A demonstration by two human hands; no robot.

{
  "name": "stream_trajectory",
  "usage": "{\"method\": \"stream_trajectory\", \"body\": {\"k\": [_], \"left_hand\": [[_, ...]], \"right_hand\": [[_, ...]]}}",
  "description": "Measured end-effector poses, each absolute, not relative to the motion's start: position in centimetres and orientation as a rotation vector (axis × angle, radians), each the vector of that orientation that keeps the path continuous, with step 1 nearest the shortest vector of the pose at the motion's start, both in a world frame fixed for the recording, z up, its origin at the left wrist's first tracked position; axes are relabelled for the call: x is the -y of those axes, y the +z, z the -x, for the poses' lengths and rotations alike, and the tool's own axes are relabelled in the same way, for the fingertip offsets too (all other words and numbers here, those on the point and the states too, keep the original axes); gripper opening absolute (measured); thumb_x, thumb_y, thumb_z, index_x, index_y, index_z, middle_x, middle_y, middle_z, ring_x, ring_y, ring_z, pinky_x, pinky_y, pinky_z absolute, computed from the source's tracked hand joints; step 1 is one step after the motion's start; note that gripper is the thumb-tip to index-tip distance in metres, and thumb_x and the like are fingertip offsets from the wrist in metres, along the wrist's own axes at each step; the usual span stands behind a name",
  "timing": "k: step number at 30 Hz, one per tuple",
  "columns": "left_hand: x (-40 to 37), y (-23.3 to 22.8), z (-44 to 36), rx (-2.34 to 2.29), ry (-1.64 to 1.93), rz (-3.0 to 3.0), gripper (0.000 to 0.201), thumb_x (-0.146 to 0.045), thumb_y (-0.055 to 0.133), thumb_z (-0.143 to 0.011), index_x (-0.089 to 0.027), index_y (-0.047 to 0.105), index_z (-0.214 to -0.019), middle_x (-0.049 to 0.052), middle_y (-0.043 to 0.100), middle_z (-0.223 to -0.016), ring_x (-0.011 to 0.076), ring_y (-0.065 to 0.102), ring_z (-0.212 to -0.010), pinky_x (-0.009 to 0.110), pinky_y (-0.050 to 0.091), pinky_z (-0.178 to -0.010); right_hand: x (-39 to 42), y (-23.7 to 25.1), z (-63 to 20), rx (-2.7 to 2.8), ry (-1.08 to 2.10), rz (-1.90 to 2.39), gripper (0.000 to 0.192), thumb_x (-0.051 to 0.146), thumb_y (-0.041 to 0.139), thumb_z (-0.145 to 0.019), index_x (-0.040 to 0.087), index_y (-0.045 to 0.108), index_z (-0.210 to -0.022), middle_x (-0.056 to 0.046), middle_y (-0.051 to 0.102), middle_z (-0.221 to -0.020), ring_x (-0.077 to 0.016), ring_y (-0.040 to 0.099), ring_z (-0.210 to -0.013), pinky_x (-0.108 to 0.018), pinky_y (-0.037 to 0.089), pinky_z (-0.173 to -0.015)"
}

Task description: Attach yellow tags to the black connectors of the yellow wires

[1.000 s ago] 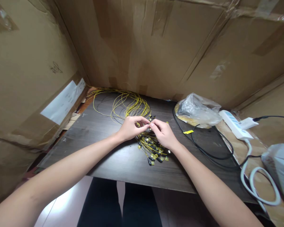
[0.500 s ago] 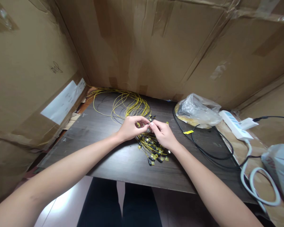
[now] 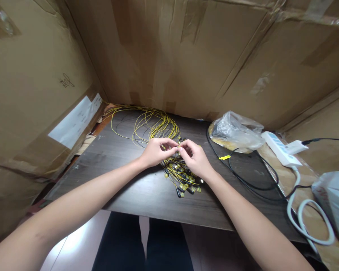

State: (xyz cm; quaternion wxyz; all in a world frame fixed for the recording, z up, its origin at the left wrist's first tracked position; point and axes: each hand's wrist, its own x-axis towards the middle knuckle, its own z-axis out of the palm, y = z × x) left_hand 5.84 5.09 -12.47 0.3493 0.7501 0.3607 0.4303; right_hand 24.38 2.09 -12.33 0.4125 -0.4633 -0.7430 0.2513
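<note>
Over the dark wooden table (image 3: 127, 188), my left hand (image 3: 154, 152) and my right hand (image 3: 196, 160) meet fingertip to fingertip. Both pinch a small cable connector, mostly hidden by the fingers. Below and between them lies a pile of black connectors (image 3: 180, 191) with clear yellow caps, on thin yellow cables. Behind my hands the bundle of yellow cables (image 3: 164, 126) loops back and left across the table. Some connectors near the fingers are partly covered by my hands.
A clear plastic bag (image 3: 235, 131) lies at the back right, beside a black cable (image 3: 243, 180) with a yellow tag (image 3: 225, 157). Farther right are a white power strip (image 3: 279, 148), a white cord (image 3: 330, 237) and another bag (image 3: 335, 199). Cardboard walls (image 3: 164, 56) enclose the table's back and sides.
The fingers of my right hand have shifted and arch higher around the connector, covering more of it. My left hand has hardly moved. The cables and pile look the same.
</note>
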Motion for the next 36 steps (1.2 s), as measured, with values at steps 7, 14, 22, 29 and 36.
{"method": "stream_trajectory", "body": {"k": [7,14,22,29,36], "left_hand": [[-4.93,-12.41,-5.84,-0.932,1.121,-2.006,0.013,-0.025,0.070,-0.083,-0.015,0.076,-0.089,0.003,0.075,-0.077,0.0112,0.063,-0.063,0.022,0.050,-0.062],[-4.90,-12.41,-5.95,-0.938,1.129,-2.015,0.012,-0.023,0.070,-0.081,-0.015,0.075,-0.089,0.002,0.075,-0.078,0.0106,0.062,-0.062,0.021,0.050,-0.061],[-4.87,-12.41,-5.88,-0.896,1.141,-2.037,0.012,-0.024,0.070,-0.084,-0.015,0.076,-0.091,0.003,0.075,-0.078,0.0114,0.064,-0.064,0.022,0.052,-0.062],[-4.93,-12.41,-5.91,-0.936,1.122,-1.993,0.012,-0.024,0.071,-0.084,-0.015,0.076,-0.090,0.003,0.075,-0.077,0.0113,0.064,-0.064,0.022,0.052,-0.063],[-5.00,-12.46,-5.94,-0.911,1.125,-2.006,0.013,-0.024,0.070,-0.084,-0.015,0.076,-0.091,0.003,0.075,-0.078,0.0114,0.064,-0.064,0.022,0.051,-0.063]], "right_hand": [[-2.19,-12.44,-24.57,1.939,0.640,1.156,0.030,0.037,0.044,-0.100,0.020,0.052,-0.076,0.001,0.051,-0.066,-0.0149,0.046,-0.061,-0.028,0.035,-0.060],[-2.13,-12.29,-24.44,1.914,0.649,1.153,0.029,0.037,0.045,-0.099,0.020,0.052,-0.078,0.000,0.053,-0.070,-0.0155,0.048,-0.064,-0.028,0.037,-0.062],[-2.21,-12.28,-24.62,1.946,0.664,1.158,0.035,0.038,0.041,-0.101,0.020,0.050,-0.073,0.000,0.052,-0.067,-0.0157,0.049,-0.063,-0.029,0.037,-0.062],[-2.10,-12.29,-24.45,1.886,0.668,1.160,0.024,0.037,0.049,-0.098,0.019,0.057,-0.084,0.000,0.055,-0.071,-0.0152,0.048,-0.063,-0.028,0.037,-0.061],[-2.23,-12.41,-24.55,1.937,0.674,1.173,0.036,0.038,0.040,-0.101,0.020,0.050,-0.072,0.000,0.053,-0.066,-0.0154,0.049,-0.063,-0.028,0.036,-0.062]]}}
